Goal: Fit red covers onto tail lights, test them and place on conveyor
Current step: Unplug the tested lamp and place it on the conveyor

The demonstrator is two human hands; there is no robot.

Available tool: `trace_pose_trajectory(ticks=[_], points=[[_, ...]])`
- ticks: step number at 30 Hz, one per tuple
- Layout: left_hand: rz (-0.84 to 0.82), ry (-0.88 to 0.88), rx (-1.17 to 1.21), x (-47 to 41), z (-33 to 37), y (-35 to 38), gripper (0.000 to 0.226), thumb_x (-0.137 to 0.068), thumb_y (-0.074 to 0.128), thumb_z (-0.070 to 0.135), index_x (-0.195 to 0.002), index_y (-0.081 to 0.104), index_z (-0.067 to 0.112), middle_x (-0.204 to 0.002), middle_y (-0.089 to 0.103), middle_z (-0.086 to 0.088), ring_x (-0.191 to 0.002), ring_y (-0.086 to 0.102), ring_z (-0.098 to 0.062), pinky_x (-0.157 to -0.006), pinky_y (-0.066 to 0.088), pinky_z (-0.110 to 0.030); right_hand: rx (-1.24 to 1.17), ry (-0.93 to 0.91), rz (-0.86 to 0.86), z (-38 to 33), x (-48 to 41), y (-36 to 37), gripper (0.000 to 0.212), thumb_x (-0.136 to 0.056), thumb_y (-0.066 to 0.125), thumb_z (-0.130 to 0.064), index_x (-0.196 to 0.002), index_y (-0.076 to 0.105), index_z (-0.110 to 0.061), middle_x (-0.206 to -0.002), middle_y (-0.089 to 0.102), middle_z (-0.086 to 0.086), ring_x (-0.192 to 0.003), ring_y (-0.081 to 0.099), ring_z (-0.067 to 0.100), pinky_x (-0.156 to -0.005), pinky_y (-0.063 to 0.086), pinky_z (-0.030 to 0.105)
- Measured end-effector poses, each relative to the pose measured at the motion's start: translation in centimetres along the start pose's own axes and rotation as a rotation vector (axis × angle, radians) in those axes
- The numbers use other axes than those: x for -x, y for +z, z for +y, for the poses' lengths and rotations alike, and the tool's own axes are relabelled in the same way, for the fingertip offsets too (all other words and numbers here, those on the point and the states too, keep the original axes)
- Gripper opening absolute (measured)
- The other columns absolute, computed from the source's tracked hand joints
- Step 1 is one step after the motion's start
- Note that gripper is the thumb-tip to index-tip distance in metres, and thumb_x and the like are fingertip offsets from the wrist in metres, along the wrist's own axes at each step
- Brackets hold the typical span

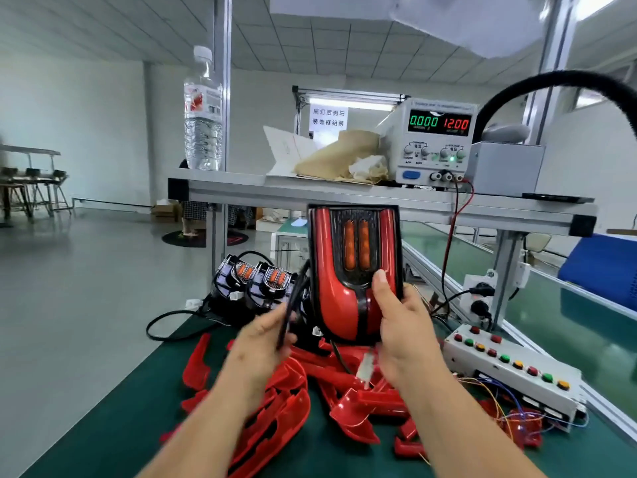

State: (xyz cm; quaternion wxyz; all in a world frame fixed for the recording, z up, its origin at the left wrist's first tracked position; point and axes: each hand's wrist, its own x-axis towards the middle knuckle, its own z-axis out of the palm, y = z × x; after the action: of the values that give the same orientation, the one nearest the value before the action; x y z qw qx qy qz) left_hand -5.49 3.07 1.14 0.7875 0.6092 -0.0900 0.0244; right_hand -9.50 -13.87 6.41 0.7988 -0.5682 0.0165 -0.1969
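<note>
From my seat, far left on the upper shelf stands a bottle [203, 108]. Below it, at the back of the green bench [113, 426], two bare lamps [256, 281] sit side by side, without covers. My left hand [262, 336] has its fingers curled round a black cable [289, 305], which it pinches just left of the raised tail light [355, 270]. Loose red covers [286, 408] lie heaped on the bench under both hands. The tail light, with its red cover on, is held upright above the heap and faces me. My right hand [403, 326] grips its lower right edge with the thumb pressed on the front. A white plug [365, 369] hangs below it. On the shelf to the right, the supply [434, 143] reads 0.000 and 12.00. A button box [510, 370] lies beside the conveyor [586, 322].
</note>
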Motion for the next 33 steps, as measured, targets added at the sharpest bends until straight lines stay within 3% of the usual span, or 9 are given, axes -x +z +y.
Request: trace_pose_trajectory(ticks=[2,5,7,13,17,20,25,29,33], points=[[-0.016,-0.211,0.278,1.8,-1.3,3.3,0.020,-0.096,0.052,0.008,-0.100,0.069,0.018,-0.089,0.071,-0.001,-0.073,0.059,-0.015,-0.066,0.045,-0.029,-0.149,0.086,0.059,0.4,0.5,1.6,0.048,-0.086,0.066,-0.042,-0.123,0.043,-0.020,-0.109,0.070,0.012,-0.090,0.073,0.030,-0.075,0.058,0.054],[-0.183,-0.401,0.571,4.2,-2.1,6.1,0.020,-0.081,0.056,0.011,-0.083,0.075,0.007,-0.078,0.072,-0.014,-0.067,0.065,-0.026,-0.057,0.056,-0.033,-0.203,0.120,0.094,1.6,1.6,2.8,0.049,-0.091,0.065,-0.035,-0.132,0.047,-0.017,-0.120,0.067,0.014,-0.103,0.067,0.034,-0.089,0.054,0.056],[-0.251,-0.439,0.687,4.8,-2.7,6.5,0.037,-0.084,0.049,0.015,-0.065,0.077,0.001,-0.067,0.072,-0.015,-0.055,0.070,-0.025,-0.044,0.056,-0.031,-0.168,0.080,0.089,2.3,2.3,2.6,0.027,-0.090,0.066,-0.033,-0.113,0.059,-0.022,-0.111,0.071,0.012,-0.097,0.071,0.030,-0.086,0.056,0.053],[-0.437,-0.529,0.738,4.7,-2.8,5.8,0.043,-0.078,0.059,0.027,-0.107,0.075,-0.001,-0.107,0.072,-0.022,-0.086,0.074,-0.035,-0.068,0.062,-0.044,0.226,-0.033,0.112,2.9,3.9,1.8,0.046,-0.086,0.061,-0.054,-0.120,0.057,-0.024,-0.116,0.064,0.005,-0.105,0.064,0.023,-0.094,0.053,0.045],[-0.448,-0.519,0.807,4.6,-2.4,4.6,0.064,-0.045,0.094,0.001,-0.104,0.073,-0.008,-0.109,0.070,-0.028,-0.084,0.072,-0.041,-0.065,0.060,-0.054,0.306,-0.014,0.057,2.0,4.0,1.3,0.030,-0.089,0.058,-0.052,-0.099,0.060,-0.024,-0.103,0.068,0.011,-0.096,0.066,0.025,-0.092,0.052,0.044],[-0.476,-0.599,0.908,4.2,-1.9,3.3,0.083,-0.022,0.097,-0.010,-0.101,0.071,-0.014,-0.104,0.069,-0.032,-0.081,0.072,-0.046,-0.054,0.059,-0.052,0.353,0.030,-0.027,1.7,4.1,0.9,0.042,-0.088,0.058,-0.056,-0.113,0.059,-0.023,-0.110,0.069,0.002,-0.103,0.065,0.020,-0.096,0.051,0.043],[-0.536,-0.706,0.913,4.1,-0.2,2.1,0.071,-0.033,0.094,-0.014,-0.100,0.069,-0.014,-0.097,0.066,-0.028,-0.072,0.070,-0.041,-0.040,0.056,-0.033,0.195,0.099,-0.138,1.7,4.0,0.6,0.037,-0.089,0.063,-0.046,-0.116,0.061,-0.021,-0.103,0.075,0.001,-0.093,0.072,0.017,-0.070,0.058,0.026],[-0.275,-0.665,0.669,4.1,0.3,3.1,0.040,-0.083,0.063,0.006,-0.120,0.061,-0.009,-0.092,0.067,-0.024,-0.071,0.066,-0.035,-0.044,0.057,-0.030,0.053,0.053,0.023,1.7,4.1,0.6,0.045,-0.089,0.064,-0.038,-0.128,0.054,-0.018,-0.122,0.067,0.006,-0.112,0.064,0.023,-0.100,0.049,0.047],[-0.157,-0.283,0.656,5.2,0.1,4.6,0.044,-0.099,0.040,0.049,-0.127,0.059,0.021,-0.111,0.071,-0.023,-0.096,0.072,-0.037,-0.077,0.060,-0.050,0.125,-0.001,0.155,-0.3,5.0,-0.9,0.058,-0.090,0.060,-0.044,-0.139,0.041,-0.019,-0.124,0.060,-0.001,-0.106,0.061,0.013,-0.104,0.040,0.035]])
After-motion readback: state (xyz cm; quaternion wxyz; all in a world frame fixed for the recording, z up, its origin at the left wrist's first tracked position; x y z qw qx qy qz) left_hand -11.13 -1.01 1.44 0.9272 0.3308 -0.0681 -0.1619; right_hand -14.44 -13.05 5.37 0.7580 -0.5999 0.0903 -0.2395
